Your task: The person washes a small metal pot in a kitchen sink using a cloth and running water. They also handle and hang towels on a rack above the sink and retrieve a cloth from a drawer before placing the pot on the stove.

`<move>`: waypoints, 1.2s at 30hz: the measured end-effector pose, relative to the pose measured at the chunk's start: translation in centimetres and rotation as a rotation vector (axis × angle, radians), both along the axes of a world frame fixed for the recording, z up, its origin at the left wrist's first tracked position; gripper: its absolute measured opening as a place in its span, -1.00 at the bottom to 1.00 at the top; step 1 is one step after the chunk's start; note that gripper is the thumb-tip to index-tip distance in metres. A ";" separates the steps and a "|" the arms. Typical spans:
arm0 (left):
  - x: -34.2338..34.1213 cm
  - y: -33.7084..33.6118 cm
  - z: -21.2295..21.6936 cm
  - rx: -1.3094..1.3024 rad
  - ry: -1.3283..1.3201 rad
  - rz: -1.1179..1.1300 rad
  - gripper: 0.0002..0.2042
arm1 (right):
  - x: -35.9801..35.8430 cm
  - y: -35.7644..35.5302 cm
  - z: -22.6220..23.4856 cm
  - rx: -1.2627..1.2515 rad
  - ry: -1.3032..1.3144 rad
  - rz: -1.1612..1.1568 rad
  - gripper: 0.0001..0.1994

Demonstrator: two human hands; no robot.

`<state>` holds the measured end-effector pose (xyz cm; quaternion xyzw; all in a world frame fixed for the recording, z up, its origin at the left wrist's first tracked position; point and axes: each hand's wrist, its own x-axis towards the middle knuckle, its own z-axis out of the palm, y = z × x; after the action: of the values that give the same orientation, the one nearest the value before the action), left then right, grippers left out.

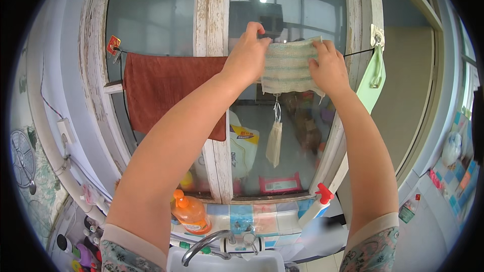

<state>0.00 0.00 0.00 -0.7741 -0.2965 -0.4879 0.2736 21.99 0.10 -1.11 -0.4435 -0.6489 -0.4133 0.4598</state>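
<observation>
A thin cloth with pale green and cream stripes point(287, 65) hangs over a dark line stretched across the window, spread between my two hands. My left hand point(247, 55) is at its upper left corner, fingers curled, with the fingertips partly hidden behind the edge. At the upper right, my right hand point(328, 66) grips the cloth between thumb and bent fingers. Left of it, a brown-red towel point(166, 90) drapes over the same line, partly behind my left forearm. Beneath the striped cloth, a small beige pouch point(274, 143) dangles on a white cord.
Below stands a white sink point(252, 264) with a curved metal faucet point(206, 244). An orange pump bottle point(191, 214) and a white spray bottle with a red trigger point(318, 202) stand on the tiled ledge. A light green cloth point(372, 80) hangs from a hook at right.
</observation>
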 end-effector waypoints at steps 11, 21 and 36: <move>0.3 -1.4 -3.2 -0.080 0.255 0.026 -0.75 | 2.0 -3.8 -0.1 -0.150 -0.299 -0.108 -0.73; -1.5 -9.7 -5.3 -0.063 0.142 0.068 -0.59 | 2.1 -9.4 -4.6 -0.024 -0.032 0.160 -0.73; -18.4 -36.8 -46.5 -1.406 -1.089 0.098 -0.86 | -7.1 -31.9 -66.4 -2.019 0.403 0.531 -0.60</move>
<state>-18.40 -36.80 -46.49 -0.4100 -0.6491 -0.4812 -0.4232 14.85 -31.81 -67.54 -0.5238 -0.6791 0.5114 0.0530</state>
